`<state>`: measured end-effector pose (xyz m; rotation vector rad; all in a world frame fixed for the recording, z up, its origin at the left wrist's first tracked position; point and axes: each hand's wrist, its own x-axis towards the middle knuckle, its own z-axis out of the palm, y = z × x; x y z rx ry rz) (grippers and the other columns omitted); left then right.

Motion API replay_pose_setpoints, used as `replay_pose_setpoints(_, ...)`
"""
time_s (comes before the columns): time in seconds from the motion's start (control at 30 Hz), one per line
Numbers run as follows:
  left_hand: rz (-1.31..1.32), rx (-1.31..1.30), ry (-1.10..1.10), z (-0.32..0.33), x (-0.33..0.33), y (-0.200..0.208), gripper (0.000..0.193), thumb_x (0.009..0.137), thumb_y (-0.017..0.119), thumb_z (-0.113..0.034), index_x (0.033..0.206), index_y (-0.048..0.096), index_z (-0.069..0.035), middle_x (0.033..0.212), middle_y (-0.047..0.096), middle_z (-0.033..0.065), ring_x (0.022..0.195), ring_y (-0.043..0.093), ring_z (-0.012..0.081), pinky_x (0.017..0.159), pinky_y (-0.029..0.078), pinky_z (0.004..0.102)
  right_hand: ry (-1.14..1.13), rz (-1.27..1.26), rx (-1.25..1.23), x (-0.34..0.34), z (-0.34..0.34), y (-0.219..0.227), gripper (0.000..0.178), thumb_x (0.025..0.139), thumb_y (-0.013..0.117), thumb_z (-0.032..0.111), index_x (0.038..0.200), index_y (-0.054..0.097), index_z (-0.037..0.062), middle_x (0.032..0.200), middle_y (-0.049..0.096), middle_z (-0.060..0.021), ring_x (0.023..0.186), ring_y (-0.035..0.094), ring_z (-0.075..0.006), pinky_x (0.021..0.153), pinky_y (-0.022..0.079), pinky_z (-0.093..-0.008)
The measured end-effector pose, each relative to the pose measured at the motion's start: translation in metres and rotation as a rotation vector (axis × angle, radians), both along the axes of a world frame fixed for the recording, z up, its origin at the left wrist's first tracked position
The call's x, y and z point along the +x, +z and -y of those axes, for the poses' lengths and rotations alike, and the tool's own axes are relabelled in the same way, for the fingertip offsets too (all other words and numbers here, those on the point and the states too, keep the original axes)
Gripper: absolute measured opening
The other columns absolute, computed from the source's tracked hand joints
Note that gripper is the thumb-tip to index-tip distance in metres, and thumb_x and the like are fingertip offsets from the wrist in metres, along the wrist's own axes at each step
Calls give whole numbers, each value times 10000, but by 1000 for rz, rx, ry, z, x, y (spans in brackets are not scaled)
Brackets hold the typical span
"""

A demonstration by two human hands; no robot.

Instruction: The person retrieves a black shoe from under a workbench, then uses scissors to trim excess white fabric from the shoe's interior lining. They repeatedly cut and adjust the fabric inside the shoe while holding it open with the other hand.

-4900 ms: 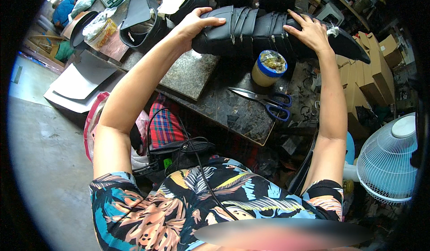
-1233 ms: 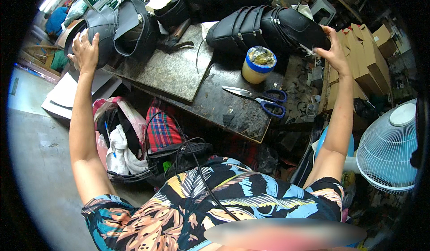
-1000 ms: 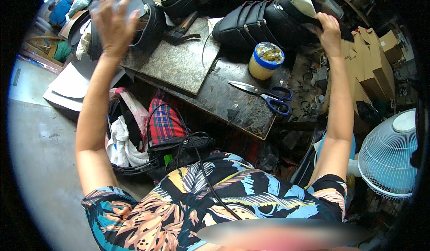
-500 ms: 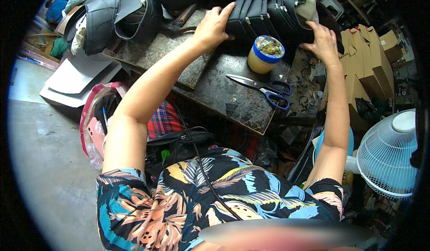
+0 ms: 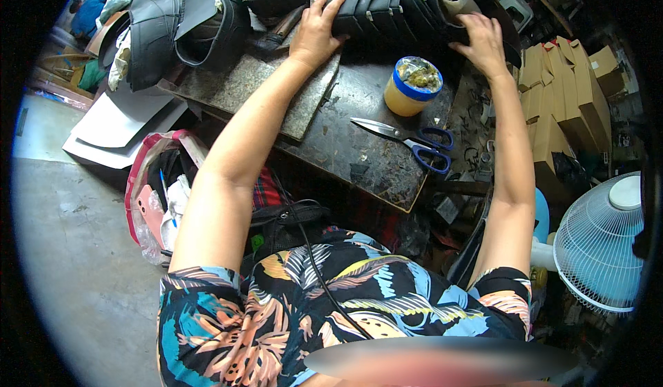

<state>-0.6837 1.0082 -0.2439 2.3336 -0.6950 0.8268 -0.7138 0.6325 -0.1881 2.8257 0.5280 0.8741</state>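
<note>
At the far edge of the workbench lies a row of black leather shoe uppers (image 5: 385,13), pressed side by side, with straps and small metal buckles. My left hand (image 5: 316,36) is bent round the left end of the row, its thumb on the near side. At the right end my right hand (image 5: 481,44) curls its fingers against the row, beside a pale rolled lining. A tub (image 5: 407,97) of yellowish paste with a blue rim stands nearer me. Scissors (image 5: 395,133) with dark blue handles lie in front of it, blades partly spread, touched by neither hand.
A speckled stone slab (image 5: 293,114) rests on the dark workbench (image 5: 366,169). More black shoes (image 5: 207,38) are piled at the far left. Cardboard boxes (image 5: 570,97) stand on the right, above a caged fan (image 5: 601,242). A pink-edged bag (image 5: 131,207) sits at the lower left.
Both hands have shifted slightly away from me and to the left, and the row of black uppers has moved with them. The tub and scissors stay in place on the bench.
</note>
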Motion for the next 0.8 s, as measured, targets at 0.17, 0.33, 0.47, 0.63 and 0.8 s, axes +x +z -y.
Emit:
replay_pose_setpoints(0.17, 35, 42, 95, 2, -5, -2, 858, 726, 818, -404, 1459, 423, -196, 1419, 449, 209, 1222, 512, 392, 1021, 476, 473, -53, 29, 114, -29, 13, 24, 735, 738, 806, 527, 1344, 561, 190, 1387, 567, -97, 1396, 417, -288, 1176, 208, -571)
replay_pose_setpoints(0.33, 173, 75, 109, 2, -9, 1, 785, 826, 705, -491, 1472, 417, -151, 1475, 413, 186, 1323, 423, 360, 1110, 337, 495, 197, 31, 489, -79, -30, 32, 641, 851, 693, 588, 1310, 601, 150, 1322, 579, -115, 1283, 486, -323, 1084, 395, -427)
replay_pose_setpoints(0.47, 288, 197, 38, 4, -17, 3, 781, 841, 698, -419, 1511, 372, -186, 1560, 347, 143, 1420, 345, 351, 1161, 265, 535, 223, 71, 379, -92, -48, 24, 614, 874, 672, 574, 1308, 601, 145, 1362, 571, -106, 1328, 443, -340, 1107, 367, -466)
replay_pose_setpoints(0.63, 377, 355, -38, 11, -26, 17, 773, 798, 738, -378, 1495, 426, -256, 1570, 339, 109, 1460, 301, 321, 1192, 200, 555, 22, 123, 470, -41, -20, 22, 589, 879, 682, 534, 1304, 606, 133, 1289, 620, -125, 1272, 501, -350, 1061, 412, -459)
replay_pose_setpoints(0.8, 410, 447, -191, 52, -20, 46, 812, 789, 766, -366, 1510, 405, -276, 1579, 338, 72, 1454, 316, 283, 1181, 226, 558, 43, -125, 480, -7, -36, 13, 434, 910, 652, 500, 1246, 667, 227, 1026, 723, -132, 980, 686, -334, 870, 535, -431)
